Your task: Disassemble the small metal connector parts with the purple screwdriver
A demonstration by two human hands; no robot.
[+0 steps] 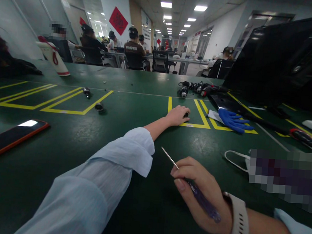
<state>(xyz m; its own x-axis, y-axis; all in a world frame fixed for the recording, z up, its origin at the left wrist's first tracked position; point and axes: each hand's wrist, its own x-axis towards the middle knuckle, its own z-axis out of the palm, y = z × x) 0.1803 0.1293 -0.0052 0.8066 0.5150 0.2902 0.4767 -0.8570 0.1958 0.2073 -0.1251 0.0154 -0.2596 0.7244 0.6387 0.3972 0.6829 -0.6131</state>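
Observation:
My left hand (176,115) reaches far across the green table, its fingers curled around a small dark round part (186,115) inside a yellow-taped box. The fingers cover most of that part, so its kind does not show. Close to me, my right hand (201,191) grips a screwdriver (202,200) with a clear purple handle, its thin shaft pointing up and to the left. A short metal cylinder (99,107) and a dark metal fitting (87,92) lie apart from each other on the left, by the taped boxes.
Blue gloves (232,119) lie right of my left hand. Behind them is a pile of dark metal parts and cables (192,87). A phone (13,135) rests at left, a red-and-black tool handle (305,139) at right. A white cup (54,58) stands far left. People sit beyond the table.

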